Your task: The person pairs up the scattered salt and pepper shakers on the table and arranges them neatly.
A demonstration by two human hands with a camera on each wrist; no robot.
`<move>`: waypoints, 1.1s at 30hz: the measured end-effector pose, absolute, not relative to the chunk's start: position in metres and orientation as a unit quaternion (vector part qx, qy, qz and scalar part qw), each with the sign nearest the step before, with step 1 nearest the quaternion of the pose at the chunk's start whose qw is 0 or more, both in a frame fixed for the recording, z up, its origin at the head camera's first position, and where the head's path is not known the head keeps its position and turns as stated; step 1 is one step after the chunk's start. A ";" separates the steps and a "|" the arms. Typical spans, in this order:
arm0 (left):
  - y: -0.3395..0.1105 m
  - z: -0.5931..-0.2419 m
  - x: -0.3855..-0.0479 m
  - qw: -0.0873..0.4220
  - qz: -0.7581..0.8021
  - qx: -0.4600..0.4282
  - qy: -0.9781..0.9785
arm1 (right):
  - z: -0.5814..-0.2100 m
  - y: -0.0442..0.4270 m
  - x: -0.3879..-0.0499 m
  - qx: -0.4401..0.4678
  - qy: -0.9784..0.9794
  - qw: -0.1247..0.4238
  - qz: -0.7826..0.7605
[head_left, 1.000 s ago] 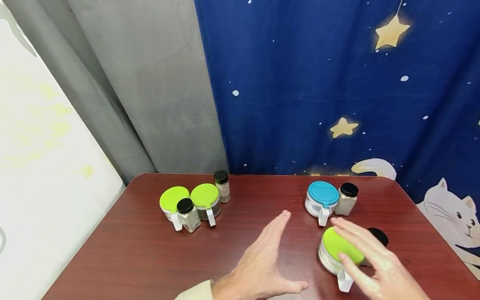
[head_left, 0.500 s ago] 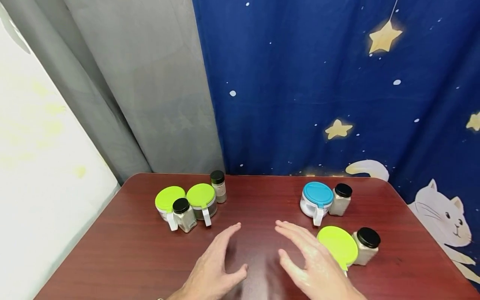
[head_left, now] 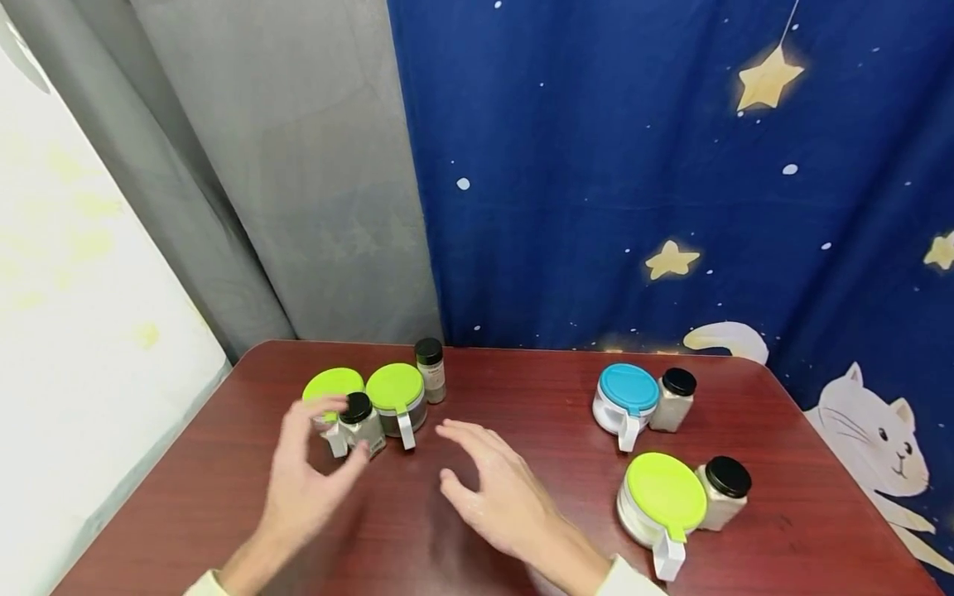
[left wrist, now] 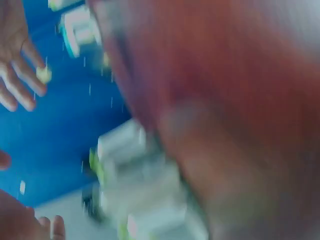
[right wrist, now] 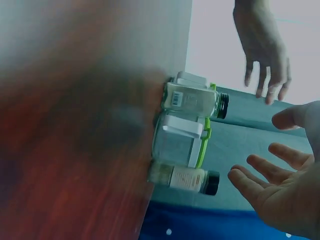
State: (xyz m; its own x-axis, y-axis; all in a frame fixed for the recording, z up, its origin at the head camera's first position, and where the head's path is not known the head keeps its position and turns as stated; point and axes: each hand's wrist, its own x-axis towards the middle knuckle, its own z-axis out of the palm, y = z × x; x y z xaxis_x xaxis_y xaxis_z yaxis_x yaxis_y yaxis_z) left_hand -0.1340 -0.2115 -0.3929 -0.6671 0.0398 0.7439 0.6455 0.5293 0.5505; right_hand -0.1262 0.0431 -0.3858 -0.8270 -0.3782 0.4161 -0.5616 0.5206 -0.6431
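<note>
- Smooth blue fabric printed with yellow stars and a white cat hangs as a curtain [head_left: 559, 207] beside a plain, softly creased grey curtain [head_left: 298, 165], behind a glossy, reddish, wood-grained table [head_left: 522, 397] with rounded corners.
- Left hand [head_left: 301, 488]: thumb and fingers spread in a wide curve, holding nothing; it is nearest the left group, and the right wrist view shows its fingertips apart from the containers.
- Right hand [head_left: 503, 497]: fingers gently bent, thumb well away, nothing in its grasp, just over the table's middle.
- Left group, toward the table's back left: a square-sided clear jar [head_left: 365, 432] with a round black cap and barcode label, in front of two round, clear-walled, white-handled pots with flat green lids [head_left: 395, 386]; a slim cylindrical bottle [head_left: 432, 377] stands behind.
- Right side: blue-lidded round pot [head_left: 628, 397] and larger green-lidded pot [head_left: 663, 497], each beside a black-capped square jar [head_left: 721, 501].
</note>
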 end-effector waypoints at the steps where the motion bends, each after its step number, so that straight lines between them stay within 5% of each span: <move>1: -0.220 -0.388 -0.138 0.348 -0.439 -0.203 -0.803 | -0.384 0.036 -0.131 0.275 -0.864 0.111 0.407; 11: -0.307 -0.388 -0.184 0.188 -0.315 -0.203 -0.908 | -0.403 -0.039 -0.181 0.333 -0.867 0.158 0.336; 19: -0.314 -0.410 -0.212 0.060 -0.346 -0.224 -0.909 | -0.415 -0.068 -0.194 0.347 -0.900 0.199 0.175; 33: -0.317 -0.414 -0.216 0.072 -0.341 -0.221 -0.911 | -0.423 -0.070 -0.191 0.339 -0.888 0.237 0.200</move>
